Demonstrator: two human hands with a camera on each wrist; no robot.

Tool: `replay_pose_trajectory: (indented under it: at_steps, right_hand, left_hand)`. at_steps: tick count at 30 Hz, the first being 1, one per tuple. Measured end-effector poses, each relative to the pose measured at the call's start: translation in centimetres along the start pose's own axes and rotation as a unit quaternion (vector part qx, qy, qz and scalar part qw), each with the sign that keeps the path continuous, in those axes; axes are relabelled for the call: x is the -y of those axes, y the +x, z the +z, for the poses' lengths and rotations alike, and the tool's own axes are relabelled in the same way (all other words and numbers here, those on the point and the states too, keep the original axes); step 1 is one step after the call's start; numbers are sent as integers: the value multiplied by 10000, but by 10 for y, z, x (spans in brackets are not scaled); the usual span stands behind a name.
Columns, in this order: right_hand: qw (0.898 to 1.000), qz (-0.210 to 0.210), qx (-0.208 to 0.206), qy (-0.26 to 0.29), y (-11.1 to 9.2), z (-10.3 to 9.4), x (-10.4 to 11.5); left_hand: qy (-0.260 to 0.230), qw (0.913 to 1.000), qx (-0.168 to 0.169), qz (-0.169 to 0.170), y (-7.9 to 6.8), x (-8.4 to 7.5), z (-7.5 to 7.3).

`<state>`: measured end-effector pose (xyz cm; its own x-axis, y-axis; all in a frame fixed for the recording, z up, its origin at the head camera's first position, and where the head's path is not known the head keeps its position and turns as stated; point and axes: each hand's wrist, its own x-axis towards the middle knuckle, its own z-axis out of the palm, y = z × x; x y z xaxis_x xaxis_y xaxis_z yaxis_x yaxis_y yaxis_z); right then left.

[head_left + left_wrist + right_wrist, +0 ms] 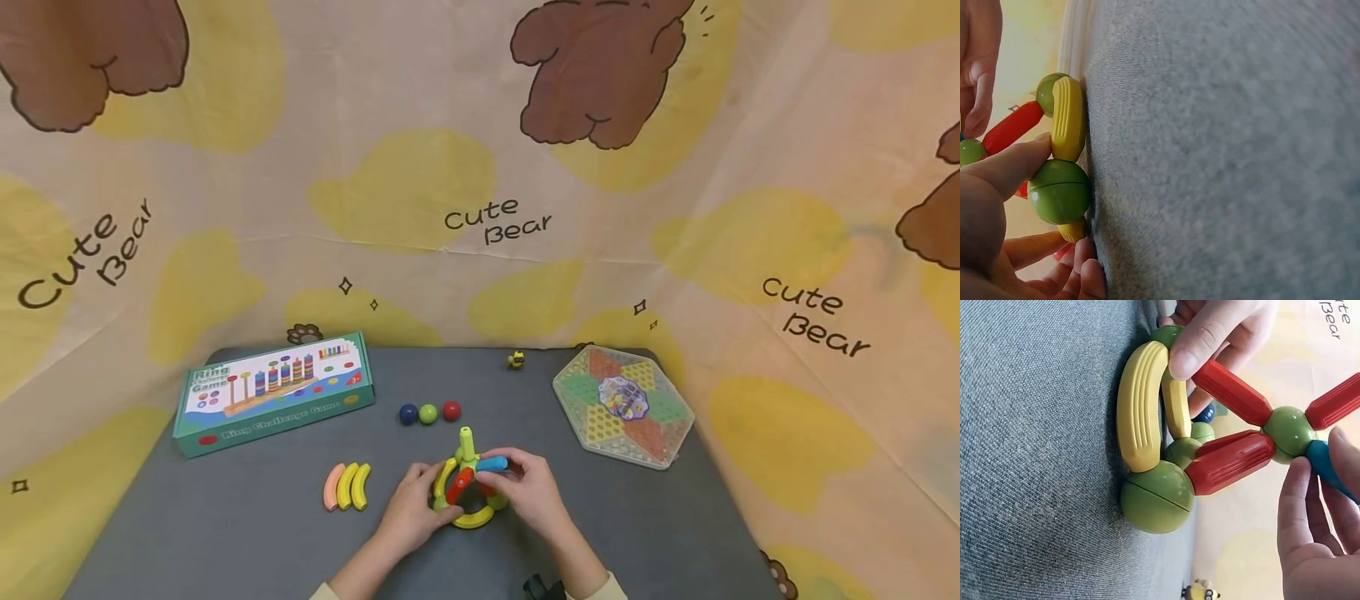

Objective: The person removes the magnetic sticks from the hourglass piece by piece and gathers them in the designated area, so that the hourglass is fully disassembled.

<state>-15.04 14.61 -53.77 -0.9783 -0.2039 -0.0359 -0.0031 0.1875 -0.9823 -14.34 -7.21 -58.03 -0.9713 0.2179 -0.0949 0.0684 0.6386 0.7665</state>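
Note:
A magnetic ball-and-rod model stands at the table's front middle. Its base has green balls joined by yellow curved rods; red rods slope up to a green top ball. My left hand grips the base at a green ball and yellow curved rod, thumb on the near side. Between right thumb and fingers, my right hand pinches a blue rod, its end at the top ball. A lime-green rod points upward in the head view.
One pink curved rod and two yellow ones lie left of the model. Behind it sit blue, green and red balls. A game box is back left, a hexagonal star-patterned board back right, and a small yellow figure at the rear edge.

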Motion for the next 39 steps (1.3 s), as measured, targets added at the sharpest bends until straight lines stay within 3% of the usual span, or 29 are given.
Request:
replay_pose_trajectory:
  at_steps: [7,14,18,25,29,33,39]
  right_hand:
    - [9993,-142,-197,-286,1,1,3]
    - [9984,-30,-554,83,-2,-3,12]
    - [9972,-17,-746,63,-4,-16,10]
    - [9912,475,-1234,115,-18,-51,3]
    - [9885,631,-1202,-668,-28,-71,-8]
    - [9741,884,-1014,-1816,-35,-83,-22]
    - [9583,863,-724,-2626,-41,-89,-40]
  left_hand:
    - [131,9999,11,72,0,0,-1]
    - [266,9996,28,118,1,0,-1]
    - [119,9998,98,156,1,3,-3]
    - [-445,9990,86,45,0,12,-4]
    - [-651,9978,-82,45,-2,14,-4]
    - [-776,9966,-275,53,-2,15,-3]
    - [-657,9971,-380,87,-3,14,-4]
